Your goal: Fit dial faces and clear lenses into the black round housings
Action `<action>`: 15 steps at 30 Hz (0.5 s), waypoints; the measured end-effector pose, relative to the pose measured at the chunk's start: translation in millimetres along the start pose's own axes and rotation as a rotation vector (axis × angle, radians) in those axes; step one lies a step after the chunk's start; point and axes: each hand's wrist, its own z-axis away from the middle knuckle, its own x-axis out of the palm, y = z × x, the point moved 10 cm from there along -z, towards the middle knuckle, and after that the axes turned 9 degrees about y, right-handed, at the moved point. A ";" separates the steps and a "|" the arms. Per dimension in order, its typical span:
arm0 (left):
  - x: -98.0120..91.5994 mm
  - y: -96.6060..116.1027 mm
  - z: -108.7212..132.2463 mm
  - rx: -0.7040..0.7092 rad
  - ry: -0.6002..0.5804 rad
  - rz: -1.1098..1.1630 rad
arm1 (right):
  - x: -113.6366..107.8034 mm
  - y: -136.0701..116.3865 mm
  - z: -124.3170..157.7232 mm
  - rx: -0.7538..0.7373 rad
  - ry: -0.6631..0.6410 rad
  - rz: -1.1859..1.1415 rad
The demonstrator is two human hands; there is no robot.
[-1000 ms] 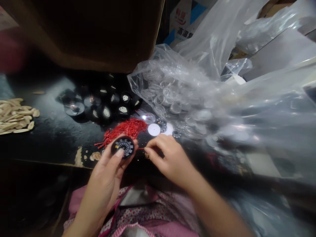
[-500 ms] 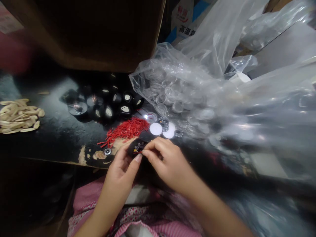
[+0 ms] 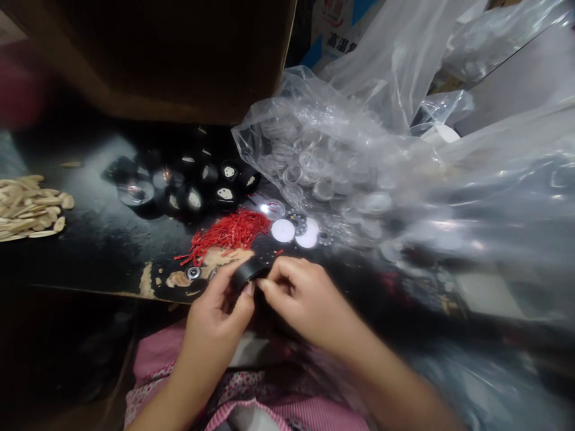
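My left hand (image 3: pixel 220 308) is wrapped round a short black cylindrical housing (image 3: pixel 248 269), tilted so its side faces up and its dial face is mostly hidden. At the rim on the right, my right hand (image 3: pixel 303 293) has thumb and finger pinched together; whatever is between them is too small to make out. Just beyond the hands lies a heap of thin red pointers (image 3: pixel 233 233). To its right are a white disc (image 3: pixel 283 231), a printed black dial (image 3: pixel 297 223) and a clear round cover (image 3: pixel 275 209). A small metal ring (image 3: pixel 193 273) lies left of the housing.
Several black housings (image 3: pixel 194 200) stand at the back of the dark table (image 3: pixel 99 251). Pale flat seeds (image 3: pixel 33 206) are piled at far left. A cardboard box (image 3: pixel 179 111) looms behind. Clear plastic bags (image 3: pixel 404 137), one holding clear round covers (image 3: pixel 323 190), spread across the right.
The housing has been tilted, turning its dial away from view; the red pointer seen on it before is hidden. My right fingers remain pinched by its rim. The view has shifted slightly.
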 end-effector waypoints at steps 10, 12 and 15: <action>15.0 -29.9 7.7 -0.479 -0.112 0.503 | -4.7 -32.8 1.1 -0.444 0.100 0.249; 11.2 -34.7 8.5 -0.486 -0.066 0.444 | -2.1 -35.7 -0.3 -0.467 0.124 0.311; 10.2 -46.6 15.2 -0.617 0.050 0.447 | -0.3 -35.3 -5.5 -0.408 0.117 0.321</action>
